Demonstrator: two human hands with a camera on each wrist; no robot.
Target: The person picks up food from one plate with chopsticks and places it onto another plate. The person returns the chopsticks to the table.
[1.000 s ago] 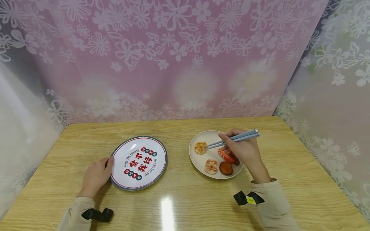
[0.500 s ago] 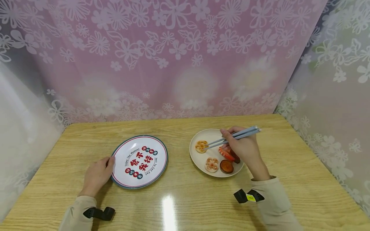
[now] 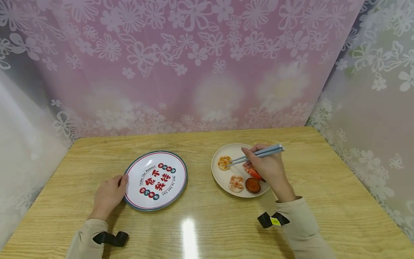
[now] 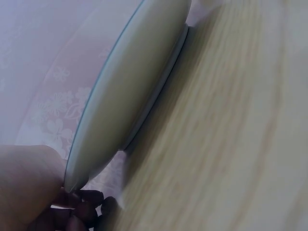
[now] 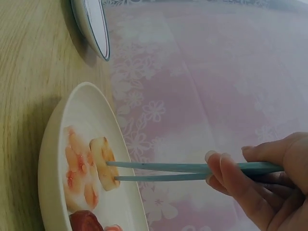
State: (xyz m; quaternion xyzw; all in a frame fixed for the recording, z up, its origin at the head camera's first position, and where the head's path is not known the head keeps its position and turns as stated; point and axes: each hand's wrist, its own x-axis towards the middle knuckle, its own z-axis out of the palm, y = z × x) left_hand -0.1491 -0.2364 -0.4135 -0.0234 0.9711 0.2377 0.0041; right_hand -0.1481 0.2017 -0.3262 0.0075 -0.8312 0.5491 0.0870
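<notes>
My left hand point(image 3: 108, 196) grips the left rim of a white plate point(image 3: 132, 187) with a teal edge and red lettering, thumb on top and fingers under it in the left wrist view. Blue-grey chopsticks point(image 3: 268, 151) are held in my right hand point(image 3: 266, 167), their tips slightly apart at a yellowish lotus root slice point(image 3: 223, 158). That slice lies on the upper left of a cream plate point(image 3: 218, 180). Nearer me on this plate are a paler lotus root slice point(image 3: 236, 184), a round brown slice point(image 3: 252, 185) and a red striped piece point(image 3: 253, 173), partly hidden by my hand.
Both plates stand on a light wood table point(image 3: 200, 154), a strip of tabletop between them. A pink floral curtain point(image 3: 194, 90) hangs along the back edge, with pale floral cloth point(image 3: 381, 118) on the right. Black cameras point(image 3: 111, 239) sit at both wrists.
My right hand has moved slightly left with the chopsticks, whose tips now reach further over the yellowish lotus root slice. The left hand keeps its place on the plate rim.
</notes>
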